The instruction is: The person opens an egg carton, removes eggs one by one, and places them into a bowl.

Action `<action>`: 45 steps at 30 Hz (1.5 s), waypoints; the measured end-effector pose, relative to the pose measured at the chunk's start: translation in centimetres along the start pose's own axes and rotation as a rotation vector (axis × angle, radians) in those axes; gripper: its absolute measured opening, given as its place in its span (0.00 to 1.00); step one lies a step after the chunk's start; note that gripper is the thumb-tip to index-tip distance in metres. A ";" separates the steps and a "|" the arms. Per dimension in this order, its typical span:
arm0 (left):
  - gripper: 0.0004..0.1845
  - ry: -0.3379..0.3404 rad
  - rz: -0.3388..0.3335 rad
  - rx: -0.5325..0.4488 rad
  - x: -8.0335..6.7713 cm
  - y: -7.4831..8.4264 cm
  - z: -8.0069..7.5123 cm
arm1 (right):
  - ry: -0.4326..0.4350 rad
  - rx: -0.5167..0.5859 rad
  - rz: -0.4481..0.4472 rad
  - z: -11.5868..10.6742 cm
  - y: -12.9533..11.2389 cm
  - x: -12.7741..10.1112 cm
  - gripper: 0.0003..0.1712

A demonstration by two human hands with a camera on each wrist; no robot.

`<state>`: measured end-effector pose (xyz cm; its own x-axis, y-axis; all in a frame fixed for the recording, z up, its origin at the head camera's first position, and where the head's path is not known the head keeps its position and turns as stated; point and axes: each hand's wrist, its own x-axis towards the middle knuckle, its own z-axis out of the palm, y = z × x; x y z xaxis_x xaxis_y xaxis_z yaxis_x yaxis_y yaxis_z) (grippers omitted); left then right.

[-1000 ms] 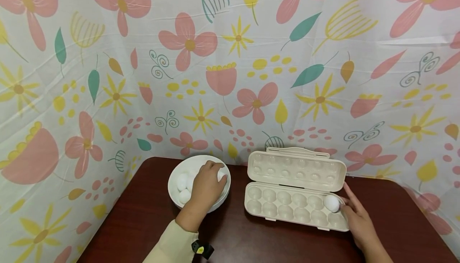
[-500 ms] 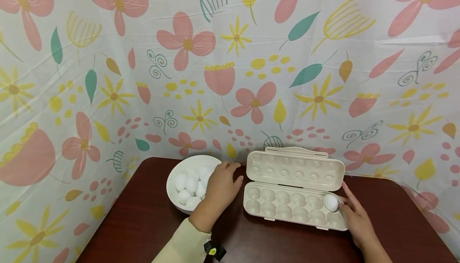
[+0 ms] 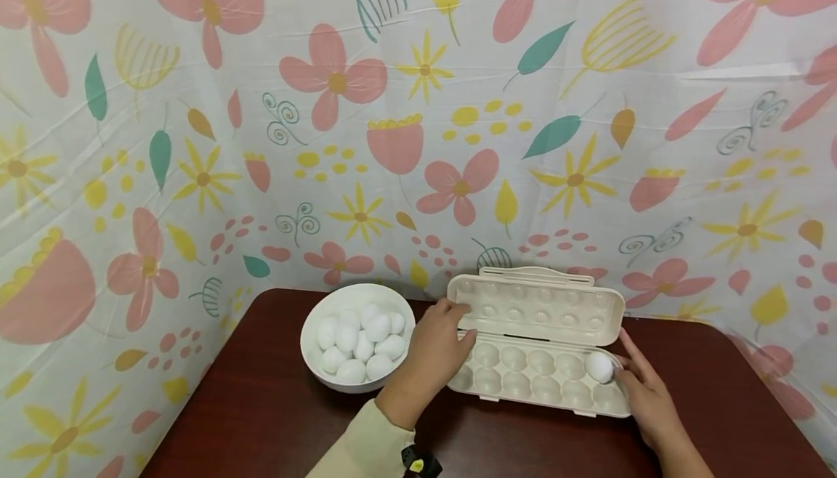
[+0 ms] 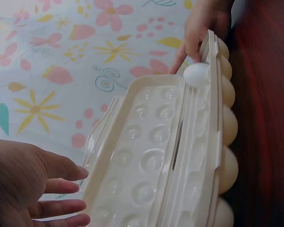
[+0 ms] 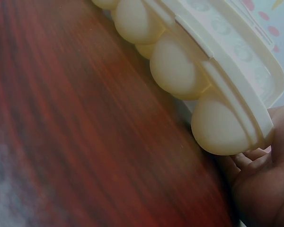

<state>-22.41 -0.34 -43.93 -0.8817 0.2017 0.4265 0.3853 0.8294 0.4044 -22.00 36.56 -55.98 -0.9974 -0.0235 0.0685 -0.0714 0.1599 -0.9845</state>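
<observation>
A cream egg carton [image 3: 536, 383] lies open on the dark wood table [image 3: 261, 412], its lid [image 3: 536, 307] tipped back. One white egg [image 3: 599, 367] sits in a cell at the right end, the same egg [image 4: 196, 74] showing in the left wrist view. My left hand [image 3: 437, 343] hovers at the carton's left end with straight, spread fingers [image 4: 61, 187] and nothing in it. My right hand [image 3: 644, 391] rests against the carton's right end, fingers straight beside the egg. In the right wrist view the fingers [image 5: 255, 158] touch the corner of the carton [image 5: 217, 123].
A white bowl [image 3: 309, 351] with several white eggs [image 3: 366, 336] stands left of the carton. A flowered cloth [image 3: 418, 136] hangs behind and on both sides of the table. Bare wood lies in front of the bowl and carton.
My left hand left the bowl and moved right to the carton's left end. The bowl's eggs are now uncovered. The right hand stayed at the carton's right end.
</observation>
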 end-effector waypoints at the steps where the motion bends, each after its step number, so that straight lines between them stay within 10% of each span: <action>1: 0.19 -0.004 0.003 0.000 0.0 0.2 0.2 | 0.001 -0.006 0.004 0.0 0.0 0.0 0.38; 45: 0.24 -0.270 0.111 0.008 1.4 9.9 11.6 | 0.022 0.016 -0.002 0.2 -0.6 -0.1 0.37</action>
<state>-23.00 14.26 -48.71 -0.8755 0.4216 0.2361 0.4819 0.7986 0.3605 -21.81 36.28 -55.46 -0.9973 -0.0025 0.0737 -0.0733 0.1442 -0.9868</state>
